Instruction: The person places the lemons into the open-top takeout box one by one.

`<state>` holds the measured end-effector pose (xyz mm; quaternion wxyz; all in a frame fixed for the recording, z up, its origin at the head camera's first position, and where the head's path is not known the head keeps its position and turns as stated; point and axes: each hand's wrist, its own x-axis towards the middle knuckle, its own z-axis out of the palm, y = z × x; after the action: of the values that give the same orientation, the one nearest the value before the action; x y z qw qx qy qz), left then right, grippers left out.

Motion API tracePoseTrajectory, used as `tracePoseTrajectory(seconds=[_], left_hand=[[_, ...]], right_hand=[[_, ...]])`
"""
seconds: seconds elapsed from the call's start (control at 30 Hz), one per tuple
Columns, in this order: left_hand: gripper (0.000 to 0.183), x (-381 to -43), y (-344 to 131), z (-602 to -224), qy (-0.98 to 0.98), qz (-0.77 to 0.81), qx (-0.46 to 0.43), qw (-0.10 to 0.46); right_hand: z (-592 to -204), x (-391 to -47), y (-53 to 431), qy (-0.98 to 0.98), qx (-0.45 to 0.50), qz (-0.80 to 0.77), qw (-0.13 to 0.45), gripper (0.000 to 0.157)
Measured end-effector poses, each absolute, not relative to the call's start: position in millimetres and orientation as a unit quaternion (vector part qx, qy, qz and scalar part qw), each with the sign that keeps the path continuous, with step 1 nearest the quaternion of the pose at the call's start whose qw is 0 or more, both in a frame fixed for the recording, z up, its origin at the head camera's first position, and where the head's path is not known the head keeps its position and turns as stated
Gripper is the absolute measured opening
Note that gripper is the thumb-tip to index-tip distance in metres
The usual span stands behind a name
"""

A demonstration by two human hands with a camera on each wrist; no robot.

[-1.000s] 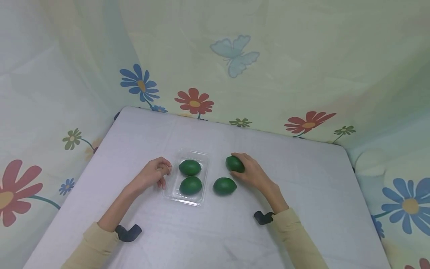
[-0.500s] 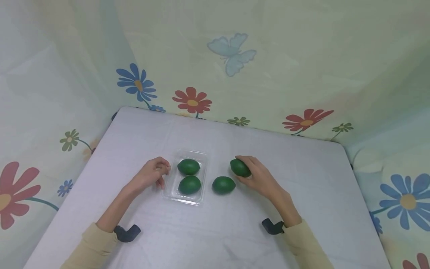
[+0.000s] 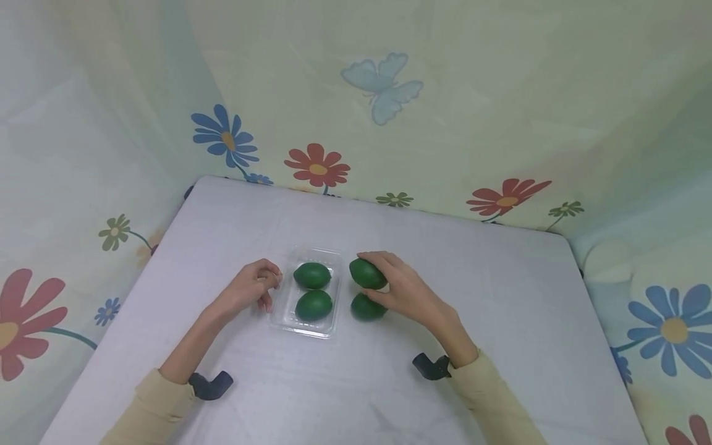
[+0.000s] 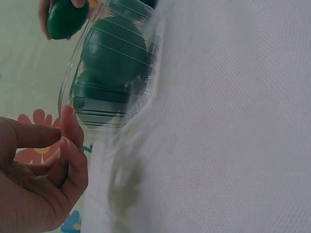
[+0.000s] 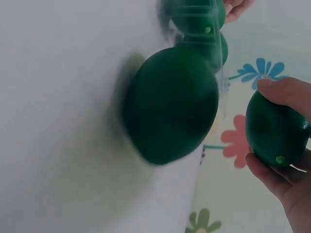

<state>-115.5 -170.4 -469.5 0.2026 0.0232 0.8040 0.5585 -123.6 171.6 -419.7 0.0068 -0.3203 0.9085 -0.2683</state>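
Note:
My left hand (image 3: 253, 287) pinches the left rim of a clear plastic container (image 3: 307, 329) between thumb and fingertips. Inside it lie two dark green limes, one lime (image 3: 312, 275) at the far side and another lime (image 3: 314, 305) nearer me. Just right of the container, my right hand (image 3: 402, 285) grips a third lime (image 5: 277, 127) between thumb and fingers, raised off the table in the right wrist view. Beneath that hand another lime (image 5: 170, 107) rests on the cloth, partly covered by the thumb in the head view.
A white cloth covers the table (image 3: 345, 395). Around its back and sides hangs a pale curtain (image 3: 473, 93) printed with flowers and a butterfly. Dark wrist mounts (image 3: 210, 386) stick out from both sleeves.
The right hand, with its lime, first drew slightly right and toward me, then moved left toward the container, over the lime on the cloth. My left hand has stayed at the rim.

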Motion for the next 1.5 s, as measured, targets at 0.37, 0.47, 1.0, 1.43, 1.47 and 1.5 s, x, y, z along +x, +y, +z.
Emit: tracePoseTrajectory(seconds=[0.37,0.47,1.0,1.43,1.47,1.5], left_hand=[[0.03,-115,-170,-469,0.804,0.557,0.017,0.206],[0.03,-115,-170,-469,0.804,0.557,0.015,0.207],[0.03,-116,-170,-471,0.802,0.56,0.015,0.205],[0.031,-114,-170,-468,0.798,0.566,0.017,0.208],[0.031,-114,-170,-468,0.798,0.566,0.017,0.208],[0.031,-115,-170,-468,0.798,0.565,0.016,0.209]], right_hand=[[-426,-160,118,0.903,-0.343,-0.252,0.049,0.067],[-430,-165,110,0.905,-0.348,-0.237,0.061,0.068],[-433,-168,103,0.916,-0.346,-0.196,0.057,0.067],[-401,-130,151,0.913,-0.345,-0.212,-0.043,0.066],[-400,-125,156,0.912,-0.346,-0.214,-0.051,0.066],[-398,-120,162,0.911,-0.347,-0.217,-0.056,0.066]])
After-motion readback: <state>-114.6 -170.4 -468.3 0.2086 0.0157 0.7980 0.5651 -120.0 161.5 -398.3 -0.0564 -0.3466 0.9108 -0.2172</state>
